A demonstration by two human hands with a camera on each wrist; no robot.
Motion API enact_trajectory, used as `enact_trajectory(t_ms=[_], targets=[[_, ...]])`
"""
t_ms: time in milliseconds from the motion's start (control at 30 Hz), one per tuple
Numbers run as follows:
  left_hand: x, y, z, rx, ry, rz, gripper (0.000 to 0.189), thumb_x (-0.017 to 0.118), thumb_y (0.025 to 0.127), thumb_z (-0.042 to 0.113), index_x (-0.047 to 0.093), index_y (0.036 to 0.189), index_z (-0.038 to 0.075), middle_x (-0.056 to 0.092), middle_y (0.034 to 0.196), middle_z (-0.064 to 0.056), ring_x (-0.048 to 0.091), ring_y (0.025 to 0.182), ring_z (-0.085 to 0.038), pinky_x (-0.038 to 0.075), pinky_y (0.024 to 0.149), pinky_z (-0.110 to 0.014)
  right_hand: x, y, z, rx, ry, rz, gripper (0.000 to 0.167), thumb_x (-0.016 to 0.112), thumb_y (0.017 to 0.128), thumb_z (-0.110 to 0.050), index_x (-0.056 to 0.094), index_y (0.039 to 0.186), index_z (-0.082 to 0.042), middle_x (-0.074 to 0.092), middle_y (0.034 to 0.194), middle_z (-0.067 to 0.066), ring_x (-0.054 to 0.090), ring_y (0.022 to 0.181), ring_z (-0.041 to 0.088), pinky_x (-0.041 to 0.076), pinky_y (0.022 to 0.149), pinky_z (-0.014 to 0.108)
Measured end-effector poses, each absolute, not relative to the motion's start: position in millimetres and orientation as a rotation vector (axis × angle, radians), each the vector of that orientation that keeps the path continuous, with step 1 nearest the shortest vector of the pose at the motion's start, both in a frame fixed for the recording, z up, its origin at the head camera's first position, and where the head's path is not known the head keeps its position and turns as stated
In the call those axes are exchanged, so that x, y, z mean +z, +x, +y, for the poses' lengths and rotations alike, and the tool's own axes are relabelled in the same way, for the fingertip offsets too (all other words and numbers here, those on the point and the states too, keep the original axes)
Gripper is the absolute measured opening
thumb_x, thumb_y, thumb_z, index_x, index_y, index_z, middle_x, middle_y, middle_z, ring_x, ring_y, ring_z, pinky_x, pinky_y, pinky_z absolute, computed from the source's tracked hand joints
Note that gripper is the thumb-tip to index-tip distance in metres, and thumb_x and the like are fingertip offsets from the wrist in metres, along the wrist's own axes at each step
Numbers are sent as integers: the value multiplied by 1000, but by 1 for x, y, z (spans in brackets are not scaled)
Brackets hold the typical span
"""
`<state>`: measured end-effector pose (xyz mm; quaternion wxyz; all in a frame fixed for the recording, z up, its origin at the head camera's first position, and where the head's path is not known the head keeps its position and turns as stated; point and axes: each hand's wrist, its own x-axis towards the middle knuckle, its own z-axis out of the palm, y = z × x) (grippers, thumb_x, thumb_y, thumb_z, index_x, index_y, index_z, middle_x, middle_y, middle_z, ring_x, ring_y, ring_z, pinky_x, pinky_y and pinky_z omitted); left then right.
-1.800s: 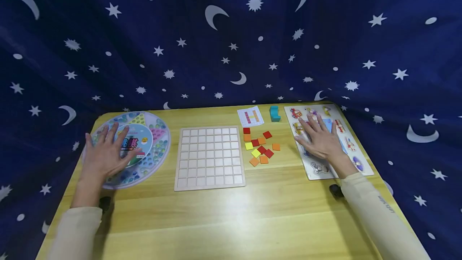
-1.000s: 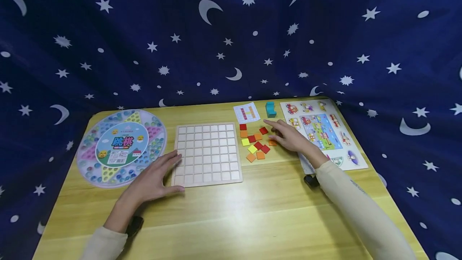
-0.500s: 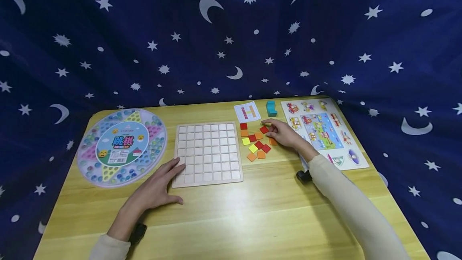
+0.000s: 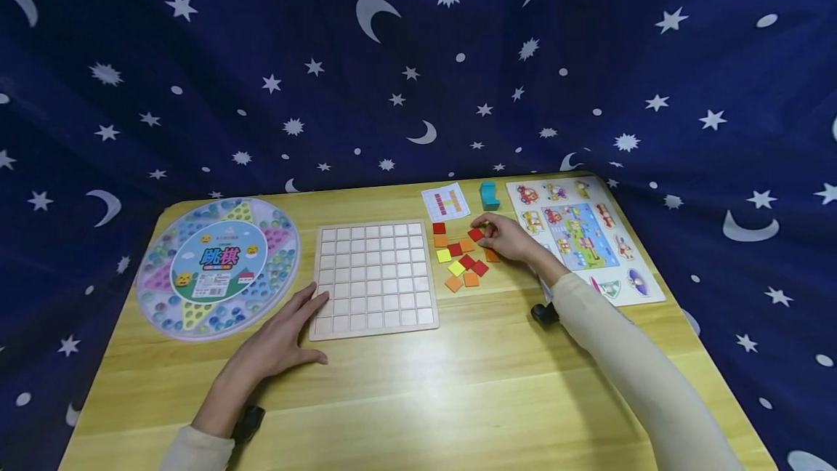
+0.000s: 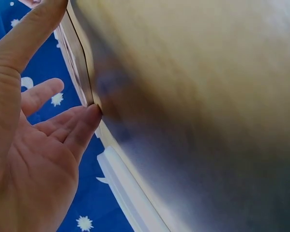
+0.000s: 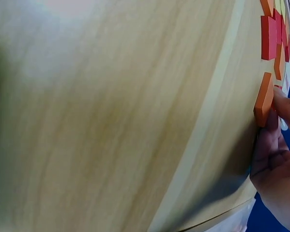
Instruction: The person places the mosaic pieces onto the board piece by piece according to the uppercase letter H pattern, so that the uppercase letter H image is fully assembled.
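At the left edge of a wooden grid board, my left hand rests its fingertips on the frame, thumb spread off below the corner. The left wrist view has the fingers right at the board's corner. My right hand pinches a red square tile between thumb and index finger, low over the table. An orange tile stands in front of those fingers in the right wrist view and hides most of the red one. Several red, orange and yellow tiles lie loose between board and hand.
A pattern card and a teal block sit at the back. On the left lies a round Chinese checkers set. A picture puzzle board lies under the right forearm's far side. A starry curtain hangs behind.
My left hand came off the checkers set to the grid board's left edge. My right hand left the puzzle board, moved left to the tiles and closed its fingertips on a red one.
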<state>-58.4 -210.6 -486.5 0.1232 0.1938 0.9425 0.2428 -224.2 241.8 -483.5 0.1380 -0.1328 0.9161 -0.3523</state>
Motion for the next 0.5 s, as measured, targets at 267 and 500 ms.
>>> enact_trajectory(t_ms=[267,500], targets=[[-486,-60,-212,714,543,2751,106,87,67,46,33,153,15,23,160,-17,34,141,-43,43,103,-57,-483,-226,237,-1009,-337,2678,28,69,90,-5,60,117,-3,54,81,8,48,71,19,40,66,30],[-487,-61,-212,693,558,2757,105,86,67,48,35,153,14,25,160,-18,35,141,-43,43,103,-57,-485,-226,236,-1012,-310,2676,26,69,90,-6,59,113,-3,51,79,7,46,70,20,39,67,31]])
